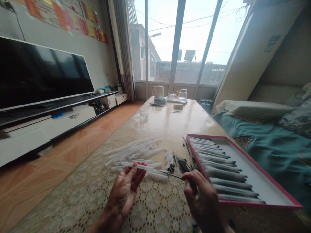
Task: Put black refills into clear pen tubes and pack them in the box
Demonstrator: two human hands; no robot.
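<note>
My left hand (128, 181) pinches a translucent white pen barrel (143, 166) between thumb and fingers. My right hand (200, 191) grips the end of a thin dark pen refill (170, 174), whose other end meets the barrel's right-hand opening; how far it reaches inside I cannot tell. Behind my left hand lies a loose pile of white pen barrels (131, 150). Beyond my right hand are a bunch of dark refills (183, 164), small black pieces (171, 168) and short white caps (168, 156). At right, a red-rimmed box (274, 187) holds a row of pens (225, 171).
The long table (116, 129) has a patterned cover. A drinking glass (143, 114), a small box (178, 106), a glass jug (182, 94) and a kettle (158, 91) stand farther back. A sofa (262, 136) borders the right side; a television (43, 72) stands left.
</note>
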